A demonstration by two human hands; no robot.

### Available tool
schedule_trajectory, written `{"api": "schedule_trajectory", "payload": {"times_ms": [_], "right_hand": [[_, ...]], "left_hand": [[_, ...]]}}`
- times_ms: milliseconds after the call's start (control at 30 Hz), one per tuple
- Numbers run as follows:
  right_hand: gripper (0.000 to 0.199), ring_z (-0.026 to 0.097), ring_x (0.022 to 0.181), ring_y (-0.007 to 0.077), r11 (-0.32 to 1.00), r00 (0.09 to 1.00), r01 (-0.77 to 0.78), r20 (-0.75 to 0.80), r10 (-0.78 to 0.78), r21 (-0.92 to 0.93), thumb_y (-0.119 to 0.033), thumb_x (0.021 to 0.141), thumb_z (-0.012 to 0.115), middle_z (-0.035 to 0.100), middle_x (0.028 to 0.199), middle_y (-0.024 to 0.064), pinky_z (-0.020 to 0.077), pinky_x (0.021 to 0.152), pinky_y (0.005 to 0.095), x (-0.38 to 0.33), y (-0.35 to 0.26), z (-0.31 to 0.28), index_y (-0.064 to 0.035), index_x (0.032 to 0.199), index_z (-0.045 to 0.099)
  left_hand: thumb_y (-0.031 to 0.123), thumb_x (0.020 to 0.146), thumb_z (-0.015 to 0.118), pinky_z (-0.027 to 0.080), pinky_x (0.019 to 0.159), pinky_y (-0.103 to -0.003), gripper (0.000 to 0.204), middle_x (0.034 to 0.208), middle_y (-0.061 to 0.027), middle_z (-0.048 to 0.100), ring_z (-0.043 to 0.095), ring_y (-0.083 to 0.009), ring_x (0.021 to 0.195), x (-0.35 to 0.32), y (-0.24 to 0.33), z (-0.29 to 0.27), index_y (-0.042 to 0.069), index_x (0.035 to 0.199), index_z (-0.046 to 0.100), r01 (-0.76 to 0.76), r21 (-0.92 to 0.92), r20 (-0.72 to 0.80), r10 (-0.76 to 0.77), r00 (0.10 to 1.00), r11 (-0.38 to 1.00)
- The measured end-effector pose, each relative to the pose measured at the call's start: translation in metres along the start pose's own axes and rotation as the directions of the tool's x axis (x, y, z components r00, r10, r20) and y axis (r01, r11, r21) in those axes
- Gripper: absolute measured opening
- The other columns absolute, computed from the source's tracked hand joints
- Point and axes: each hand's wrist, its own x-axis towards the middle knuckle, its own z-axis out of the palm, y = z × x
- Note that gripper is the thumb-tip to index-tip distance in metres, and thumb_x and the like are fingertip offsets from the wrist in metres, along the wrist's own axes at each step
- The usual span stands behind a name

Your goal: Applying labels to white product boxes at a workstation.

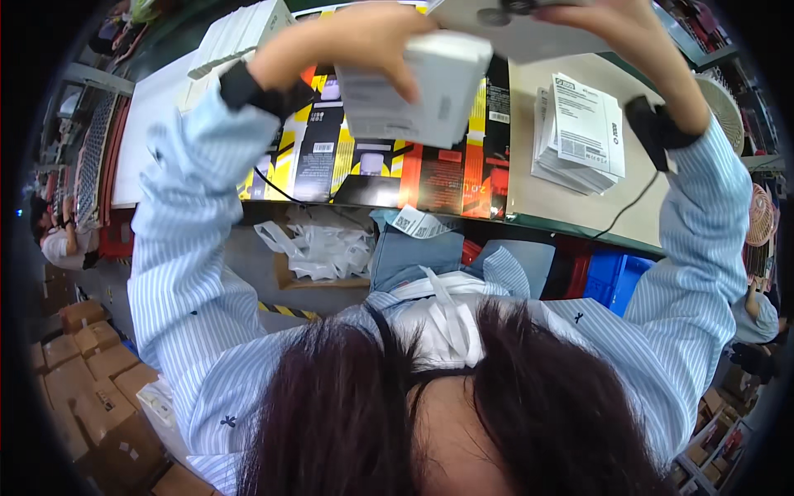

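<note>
My left hand (368, 41) grips a white box (413, 103), fingers over its top and thumb down its front. The box is held above brightly printed yellow, black and red card (372, 169) on the table. At the top edge of the view, my right hand (608, 21) holds a pale grey-white box (533, 41) with dark round marks, partly cut off by the frame. On the table below my right hand lies a stack of white printed leaflets (585, 128). A row of white boxes or booklets (240, 41) stands beyond my left wrist.
Dark bands with a cord circle both wrists. Under the table edge sit a carton with white plastic bags (322, 244) and a blue bin (616, 279). Brown cartons (91, 364) pile up at the left. A fan (721, 107) and other people are at the sides.
</note>
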Motion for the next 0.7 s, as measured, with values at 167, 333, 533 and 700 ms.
{"api": "schedule_trajectory", "payload": {"times_ms": [167, 333, 533, 700], "right_hand": [[0.041, 0.060, 0.095, 0.0295, 0.941, 0.952, 0.233, -0.141, -0.273, -0.246, -0.013, 0.079, 0.064, 0.060, 0.103, 0.0138, 0.0414, 0.092, 0.0409, -0.062, 0.004, -0.038, -0.0033, 0.116, 0.049], [0.024, 0.065, 0.085, 0.0200, 0.664, 0.858, 0.465, 0.114, -0.500, -0.585, -0.012, 0.076, 0.064, 0.065, 0.092, 0.0032, 0.0396, 0.094, 0.0498, -0.132, -0.012, -0.033, -0.0127, 0.094, 0.050], [0.030, 0.063, 0.087, 0.0178, 0.688, 0.879, 0.409, 0.056, -0.474, -0.599, -0.013, 0.078, 0.062, 0.062, 0.094, 0.0016, 0.0285, 0.098, 0.0576, -0.164, -0.003, -0.026, -0.0150, 0.097, 0.040], [0.029, 0.063, 0.088, 0.0170, 0.759, 0.896, 0.360, -0.027, -0.444, -0.542, -0.014, 0.077, 0.062, 0.062, 0.095, 0.0017, 0.0261, 0.098, 0.0598, -0.168, 0.005, -0.027, -0.0156, 0.097, 0.041]], "left_hand": [[0.022, 0.060, 0.080, 0.048, 0.073, -0.031, 0.050, 0.090, -0.0115, 0.066, 0.062, -0.0206, 0.083, 0.060, -0.045, -0.044, 0.000, 0.101, 0.061, 0.224, -0.158, 0.280, -0.174, 0.944, 0.962], [0.016, 0.067, 0.077, 0.051, 0.073, -0.032, 0.046, 0.095, -0.0099, 0.065, 0.062, -0.0185, 0.083, 0.135, -0.080, -0.022, -0.002, 0.106, 0.058, 0.378, -0.497, 0.514, -0.085, 0.853, 0.782], [0.013, 0.069, 0.075, 0.051, 0.070, -0.031, 0.044, 0.096, -0.0093, 0.065, 0.063, -0.0177, 0.079, 0.218, -0.120, 0.025, -0.003, 0.107, 0.057, 0.351, -0.655, 0.591, 0.165, 0.790, 0.669], [0.015, 0.070, 0.075, 0.051, 0.069, -0.032, 0.044, 0.094, -0.0087, 0.065, 0.063, -0.0177, 0.076, 0.251, -0.136, 0.061, -0.001, 0.107, 0.057, 0.499, -0.597, 0.697, 0.099, 0.710, 0.629]]}}
